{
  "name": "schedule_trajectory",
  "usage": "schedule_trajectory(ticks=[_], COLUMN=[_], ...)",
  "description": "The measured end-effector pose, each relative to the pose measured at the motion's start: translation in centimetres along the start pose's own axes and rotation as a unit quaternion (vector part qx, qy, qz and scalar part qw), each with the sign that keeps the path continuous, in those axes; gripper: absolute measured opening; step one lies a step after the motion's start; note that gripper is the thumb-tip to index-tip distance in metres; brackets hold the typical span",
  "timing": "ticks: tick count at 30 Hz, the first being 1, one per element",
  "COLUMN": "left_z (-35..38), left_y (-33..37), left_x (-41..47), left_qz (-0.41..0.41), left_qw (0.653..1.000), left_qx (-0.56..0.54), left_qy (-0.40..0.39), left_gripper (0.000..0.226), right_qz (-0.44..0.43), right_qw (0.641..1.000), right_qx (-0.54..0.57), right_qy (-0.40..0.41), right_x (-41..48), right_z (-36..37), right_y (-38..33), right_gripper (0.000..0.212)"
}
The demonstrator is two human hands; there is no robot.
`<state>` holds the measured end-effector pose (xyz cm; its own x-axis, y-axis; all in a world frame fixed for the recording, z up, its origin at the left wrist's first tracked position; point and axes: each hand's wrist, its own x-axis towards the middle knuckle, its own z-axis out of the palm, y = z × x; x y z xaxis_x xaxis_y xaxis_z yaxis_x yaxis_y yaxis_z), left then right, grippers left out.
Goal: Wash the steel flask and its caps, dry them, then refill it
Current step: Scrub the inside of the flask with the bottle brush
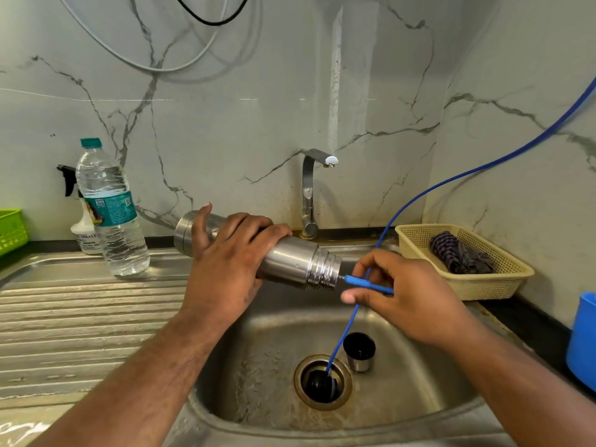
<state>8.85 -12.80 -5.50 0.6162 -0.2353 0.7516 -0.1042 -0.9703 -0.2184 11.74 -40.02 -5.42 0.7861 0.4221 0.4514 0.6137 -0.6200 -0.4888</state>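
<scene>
I hold the steel flask (292, 258) sideways over the sink (258, 337) in my left grip (225, 256) so the bottle brush (367, 284) pinched in my right grip (409, 295) enters its mouth.

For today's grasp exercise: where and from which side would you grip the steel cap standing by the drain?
Probably from above, fingers pinching the upper wall of the steel cap: it stands upright, mouth up, round sides free on the sink floor.
</scene>
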Motion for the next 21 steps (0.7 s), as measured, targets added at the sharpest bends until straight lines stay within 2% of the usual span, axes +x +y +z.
schedule_trajectory(ticks=[3, 6, 9, 12, 14, 16, 19, 21], left_z=[0.3, 0.3, 0.3, 0.1, -0.1, -0.2, 0.0, 0.1], left_y=[-0.1, 0.0, -0.1, -0.4, -0.3, -0.1, 0.0, -0.2], left_x=[0.0, 0.0, 0.0, 0.0, 0.0, 0.1, 0.1, 0.0], left_qz=[-0.016, -0.028, -0.027, -0.015, 0.001, 0.014, 0.007, -0.007], left_qw=[1.0, 1.0, 1.0, 1.0, 1.0, 1.0, 1.0, 1.0], left_qx=[-0.003, -0.007, -0.004, -0.004, -0.004, 0.0, 0.0, -0.001], left_qy=[-0.006, -0.006, -0.006, 0.001, 0.005, 0.002, -0.003, -0.005], left_gripper=[0.094, 0.098, 0.097, 0.093, 0.092, 0.092, 0.093, 0.091], right_qz=[-0.084, -0.126, -0.139, -0.094, -0.001, 0.05, -0.001, -0.058], right_qw=[0.981, 0.955, 0.955, 0.974, 0.997, 0.998, 0.999, 0.997], right_qx=[-0.145, -0.212, -0.215, -0.185, -0.066, 0.029, 0.039, -0.039], right_qy=[0.101, 0.167, 0.151, 0.086, 0.035, 0.021, 0.021, 0.037], right_x=[0.1, 0.0, -0.2, -0.3, 0.0, 0.3, 0.1, 0.0], right_z=[0.3, 0.9, 1.1, 1.4, 1.3, 1.2, 0.4, 0.2], right_y=[-0.1, -0.4, -0.7, -0.8, -0.4, 0.0, 0.1, 0.2], right_gripper=[0.014, 0.008, 0.017, 0.031, 0.027, 0.018, 0.017, 0.021])
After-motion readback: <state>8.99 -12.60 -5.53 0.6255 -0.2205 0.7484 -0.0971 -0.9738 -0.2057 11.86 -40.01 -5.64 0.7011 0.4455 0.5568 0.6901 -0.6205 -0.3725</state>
